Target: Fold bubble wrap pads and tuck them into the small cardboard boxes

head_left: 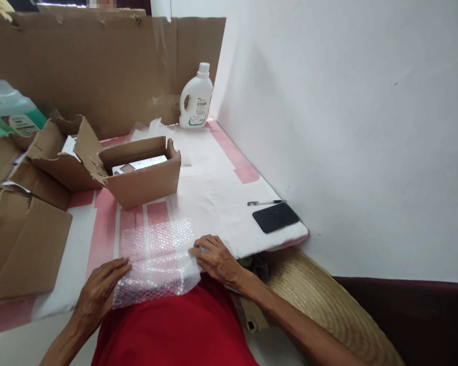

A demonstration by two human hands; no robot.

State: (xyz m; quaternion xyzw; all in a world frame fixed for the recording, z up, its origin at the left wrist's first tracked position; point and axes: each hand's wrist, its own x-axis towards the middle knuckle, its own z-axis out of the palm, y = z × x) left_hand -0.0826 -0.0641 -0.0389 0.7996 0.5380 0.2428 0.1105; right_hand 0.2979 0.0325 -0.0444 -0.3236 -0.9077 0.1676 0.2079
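A clear sheet of bubble wrap (160, 254) lies at the table's front edge, its near part hanging over toward my red shirt. My left hand (101, 290) grips its left edge, fingers together and thumb hidden underneath. At the opposite edge, my right hand (216, 259) holds the wrap with curled fingers. The sheet stretches between both hands, and nothing visible is wrapped in it. Just beyond stands an open cardboard box (148, 180) with a white printed packet (141, 164) inside.
More open cardboard boxes (41, 244) crowd the left side. A white jug (197, 99) stands at the back, before an upright cardboard panel (99, 71). A green liquid bottle (15, 109) is far left. Toward the right wall lie a pen (265, 203) and a black phone (275, 217).
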